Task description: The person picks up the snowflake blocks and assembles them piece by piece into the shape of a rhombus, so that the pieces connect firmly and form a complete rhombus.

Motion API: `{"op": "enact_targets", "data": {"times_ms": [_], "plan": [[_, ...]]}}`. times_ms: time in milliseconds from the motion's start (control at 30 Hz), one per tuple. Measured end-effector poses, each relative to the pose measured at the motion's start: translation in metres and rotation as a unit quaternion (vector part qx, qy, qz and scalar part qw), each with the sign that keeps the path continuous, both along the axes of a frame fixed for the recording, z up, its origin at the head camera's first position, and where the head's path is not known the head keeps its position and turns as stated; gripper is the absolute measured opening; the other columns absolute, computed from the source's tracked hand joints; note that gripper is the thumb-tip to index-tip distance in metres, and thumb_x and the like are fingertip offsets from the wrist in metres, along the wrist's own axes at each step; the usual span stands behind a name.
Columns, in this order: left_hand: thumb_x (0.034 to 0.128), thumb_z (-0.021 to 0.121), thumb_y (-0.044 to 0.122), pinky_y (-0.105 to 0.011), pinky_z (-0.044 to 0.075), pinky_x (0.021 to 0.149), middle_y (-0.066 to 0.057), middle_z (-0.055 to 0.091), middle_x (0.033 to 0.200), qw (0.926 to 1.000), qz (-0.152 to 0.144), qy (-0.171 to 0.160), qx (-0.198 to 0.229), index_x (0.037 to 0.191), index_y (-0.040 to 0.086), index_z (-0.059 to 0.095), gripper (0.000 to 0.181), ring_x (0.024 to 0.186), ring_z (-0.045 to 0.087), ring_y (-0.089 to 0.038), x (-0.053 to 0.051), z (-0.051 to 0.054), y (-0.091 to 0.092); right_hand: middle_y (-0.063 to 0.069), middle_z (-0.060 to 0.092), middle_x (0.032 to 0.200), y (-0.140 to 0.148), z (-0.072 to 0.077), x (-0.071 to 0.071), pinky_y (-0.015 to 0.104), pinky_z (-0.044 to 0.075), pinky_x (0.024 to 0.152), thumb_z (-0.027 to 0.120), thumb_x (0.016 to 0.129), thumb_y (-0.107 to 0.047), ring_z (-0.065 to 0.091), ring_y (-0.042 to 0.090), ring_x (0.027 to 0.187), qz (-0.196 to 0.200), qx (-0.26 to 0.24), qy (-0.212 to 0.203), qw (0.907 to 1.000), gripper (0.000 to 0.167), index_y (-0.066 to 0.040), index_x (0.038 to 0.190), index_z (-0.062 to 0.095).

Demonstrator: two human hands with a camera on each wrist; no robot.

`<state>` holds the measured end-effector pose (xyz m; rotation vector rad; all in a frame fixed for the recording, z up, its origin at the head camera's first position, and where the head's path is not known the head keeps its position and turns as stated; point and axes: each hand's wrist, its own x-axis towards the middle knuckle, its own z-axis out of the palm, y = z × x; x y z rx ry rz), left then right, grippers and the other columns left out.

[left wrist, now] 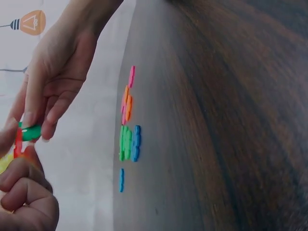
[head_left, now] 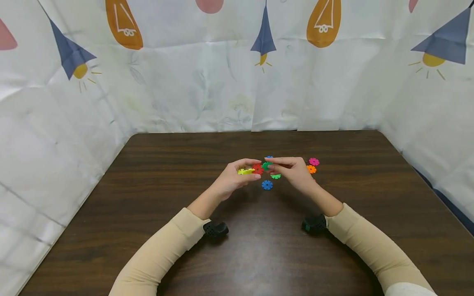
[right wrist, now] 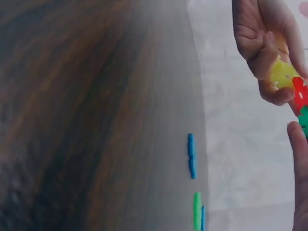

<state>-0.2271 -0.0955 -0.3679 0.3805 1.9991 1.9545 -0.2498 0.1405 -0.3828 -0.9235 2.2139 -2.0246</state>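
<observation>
Above the table, my left hand (head_left: 234,177) grips a yellow snowflake disc (right wrist: 283,75) joined to a red snowflake disc (head_left: 257,169). Between the thumb and fingers of my right hand (head_left: 296,172) is a green snowflake disc (head_left: 266,166), pinched against the red one's edge. In the left wrist view the green disc (left wrist: 32,132) meets the red one at an angle; whether their slots are interlocked I cannot tell. Fingers of the left hand hide part of the yellow piece.
Loose discs lie flat around the hands: a blue disc (head_left: 267,185) in front, a light green disc (head_left: 275,176) below the right fingers, an orange disc (head_left: 312,169) and a pink disc (head_left: 314,161) to the right. The brown table (head_left: 166,164) ends at a white printed cloth (head_left: 207,94).
</observation>
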Motion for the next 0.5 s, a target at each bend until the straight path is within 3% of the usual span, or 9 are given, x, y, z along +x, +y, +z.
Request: {"op": "enact_targets", "data": {"times_ms": [100,200,400,500], "plan": [[0.0953,0.074,0.008,-0.029,0.044,0.066,-0.004,0.063,0.108,0.9991,0.012,0.032,-0.023,0.134,0.002,0.064,0.04,0.068,0.047,-0.014,0.0015,0.0023,0.0014,0.007,0.076,0.105,-0.0014,0.0022,0.0034,0.052,0.057,0.081,0.063,0.097,0.009,0.073,0.04,0.092,-0.007,-0.01,0.019,0.9997,0.026,0.013,0.123,0.068],[0.0958,0.074,0.009,-0.031,0.045,0.068,-0.006,0.064,0.107,0.9981,0.017,0.048,-0.035,0.132,0.001,0.066,0.038,0.066,0.046,-0.015,0.0028,0.0047,0.0019,0.007,0.076,0.105,-0.0025,0.0038,0.0053,0.05,0.058,0.08,0.063,0.096,0.011,0.075,0.034,0.091,-0.008,-0.018,0.025,0.9995,0.026,0.014,0.122,0.067],[0.0979,0.07,0.007,-0.027,0.039,0.062,-0.006,0.061,0.099,0.9985,-0.002,0.047,-0.027,0.132,-0.004,0.063,0.037,0.062,0.04,-0.014,0.005,0.0073,0.0037,0.027,0.072,0.107,-0.0035,0.0056,0.0081,0.035,0.06,0.079,0.062,0.095,0.014,0.076,0.018,0.089,0.0,-0.018,0.021,0.9996,0.026,0.017,0.121,0.065],[0.098,0.07,0.005,-0.026,0.037,0.06,-0.005,0.059,0.094,0.9986,-0.013,0.047,-0.022,0.133,-0.005,0.062,0.037,0.062,0.039,-0.015,0.0073,0.0094,0.0052,0.025,0.073,0.107,-0.0026,0.007,0.01,0.034,0.06,0.078,0.063,0.095,0.014,0.076,0.014,0.089,0.002,-0.019,0.021,0.9996,0.026,0.017,0.12,0.065]]}}
